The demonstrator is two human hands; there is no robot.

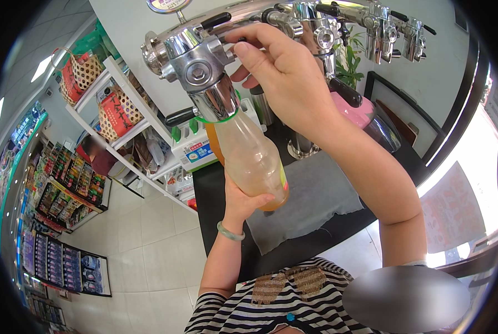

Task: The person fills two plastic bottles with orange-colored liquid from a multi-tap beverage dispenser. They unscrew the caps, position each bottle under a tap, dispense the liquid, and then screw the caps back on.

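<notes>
My left hand [244,198] grips the lower part of a clear plastic bottle [251,152] from the side. The bottle is tilted, with a little amber liquid at its bottom and a coloured label on its right side. Its neck goes up into the green-ringed chrome outlet of a drink tap [199,73], which hides the mouth. Up at the tap's right side, my right hand [282,71] has its thumb and forefinger on a small black-tipped valve knob [242,39]. A black tap handle [181,117] sticks out to the left.
More chrome taps [380,35] line the pipe to the right. A grey cloth [311,200] covers part of the black counter [215,208]. Behind stand a pink-lidded appliance [351,108] and a white shelf rack [123,96] with woven baskets. Further left, a person [101,156] is near stocked shelves.
</notes>
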